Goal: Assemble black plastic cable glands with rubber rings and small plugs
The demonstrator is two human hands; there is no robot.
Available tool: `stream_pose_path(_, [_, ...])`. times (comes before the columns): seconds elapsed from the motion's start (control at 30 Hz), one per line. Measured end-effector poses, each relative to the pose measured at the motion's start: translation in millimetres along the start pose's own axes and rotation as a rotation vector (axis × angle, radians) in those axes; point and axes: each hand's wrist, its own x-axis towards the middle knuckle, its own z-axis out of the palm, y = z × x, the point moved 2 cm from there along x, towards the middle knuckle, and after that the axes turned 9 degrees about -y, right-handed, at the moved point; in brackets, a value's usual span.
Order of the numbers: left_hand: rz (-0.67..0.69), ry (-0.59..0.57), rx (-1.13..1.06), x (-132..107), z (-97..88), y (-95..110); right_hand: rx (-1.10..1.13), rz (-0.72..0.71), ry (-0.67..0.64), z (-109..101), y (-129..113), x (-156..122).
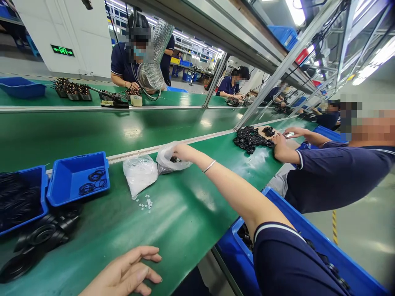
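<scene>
My right hand (182, 152) reaches into an open clear plastic bag (165, 158) holding dark small parts; its fingers are hidden inside, so what they grip does not show. Against that bag leans another plastic bag (140, 174) full of white pieces. Several small white pieces (147, 203) lie loose on the green table (185, 209) in front of it. My left hand (123, 273) is open near the table's front edge, fingers apart and slightly bent, holding nothing.
At left stand a blue bin (78, 181) with black rings and another blue bin (23, 201) of black parts. Black round parts (43, 236) lie before them. A co-worker (342, 172) sits at right by a black parts pile (251, 139). Blue crates (296, 213) stand below the edge.
</scene>
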Motion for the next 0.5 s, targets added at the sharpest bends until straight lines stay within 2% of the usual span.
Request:
stream_pose_path(0.13, [0.007,-0.036,0.054,-2.7,1.9,4.8,0.144,0.081,0.003,-4.1,-4.8,-0.9])
stream_pose_path(0.3, [0.012,-0.035,0.105,-7.0,2.8,7.5,0.439,0.166,0.022,8.0,-4.4,-5.4])
stream_pose_path(0.5, [0.016,-0.041,0.155,-9.1,2.5,6.0,0.815,0.233,0.015,19.8,5.9,2.8])
